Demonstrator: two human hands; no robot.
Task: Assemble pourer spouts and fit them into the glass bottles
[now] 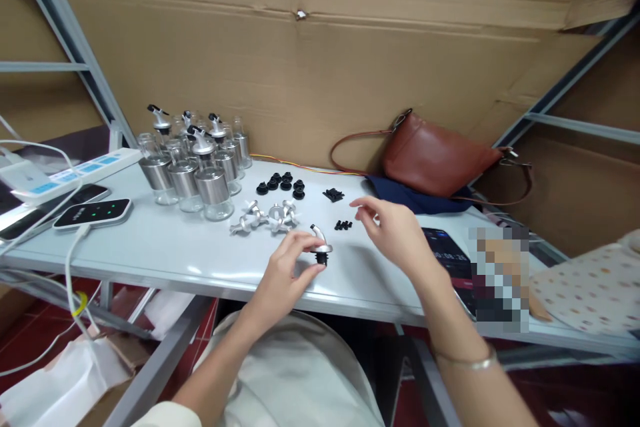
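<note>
My left hand (286, 271) pinches a pour spout (321, 250) upright between thumb and fingers, its silver top above a ribbed black stopper. Over the table to the right, my right hand (393, 232) has its index finger stretched out and the other fingers bent, with nothing visible in it. Close to its fingertips lie small black pieces (343, 225) and a pile of flat black pieces (333, 195). Several silver spout tops (277, 215) rest left of the held spout. Behind them are several black rubber stoppers (286, 185).
Glass bottles with steel sleeves (213, 188) stand at the left, some with spouts. A power strip (75, 175) and a white-edged device (93, 213) lie further left. At the right are a brown bag (440, 157) on dark cloth (415, 199) and a phone (447, 257). Cardboard (250, 80) walls the back.
</note>
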